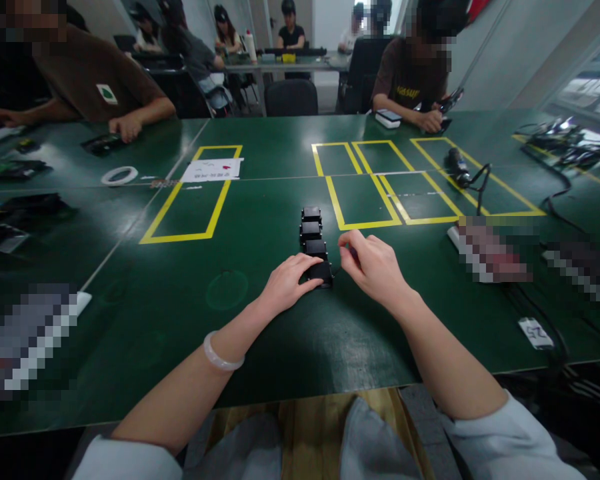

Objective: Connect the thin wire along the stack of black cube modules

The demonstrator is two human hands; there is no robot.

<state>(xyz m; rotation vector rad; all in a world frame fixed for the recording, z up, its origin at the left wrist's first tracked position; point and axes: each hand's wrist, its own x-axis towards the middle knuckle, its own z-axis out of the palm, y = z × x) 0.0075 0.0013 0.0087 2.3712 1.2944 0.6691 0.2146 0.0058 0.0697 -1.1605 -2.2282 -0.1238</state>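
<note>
Several small black box-shaped parts point(312, 231) lie in a row on the green table point(260, 347), running away from me. My left hand point(289, 283) rests on the nearest black part point(323, 273), fingers curled over its top and left side. My right hand point(372, 265) hovers just right of the same part, fingers bent with thumb and forefinger pinched; whether anything is between them is hidden. A pale bangle sits on my left wrist.
Yellow taped rectangles point(193, 197) mark the table farther back. A white tape roll point(119, 175) and paper sheet point(211, 169) lie far left. A black tool with cable point(459, 168) lies at right. Other people sit across the table and at far left.
</note>
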